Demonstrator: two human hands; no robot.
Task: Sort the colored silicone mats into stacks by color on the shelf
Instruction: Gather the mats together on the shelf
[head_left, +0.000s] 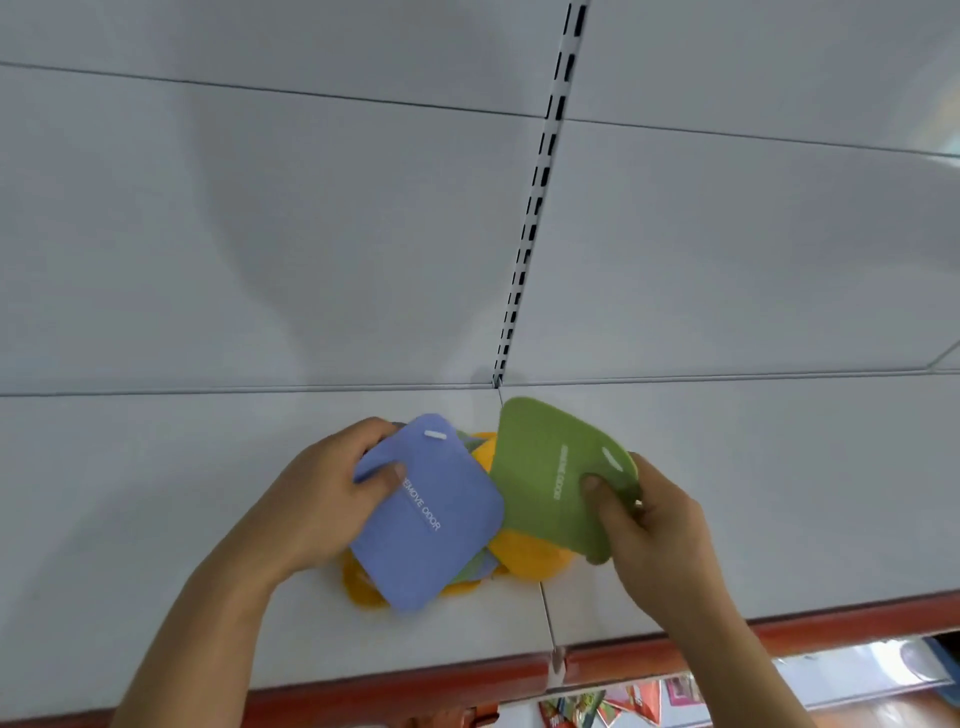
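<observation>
the left hand (332, 499) grips a blue mat (431, 525), thumb pressed on its upper face near the printed words "remove odor" and the other fingers curled round its far left edge; the mat lies tilted, just right of the palm, over the heap below. the right hand (649, 525) pinches a green mat (545, 467), thumb on the near face beside a white slot, fingers behind its right edge, so the mat stands lifted and bowed, reaching up and left from the hand toward the back of the shelf (156, 493). the two mats meet edge to edge near the middle, the blue one's right corner overlapping the green one's lower left. beneath and between them rests a pile of orange mats (524, 556), with bits of green and blue showing among them, lying on the white shelf near the seam between its two panels. a red strip (727, 639) runs along the shelf's front edge.
</observation>
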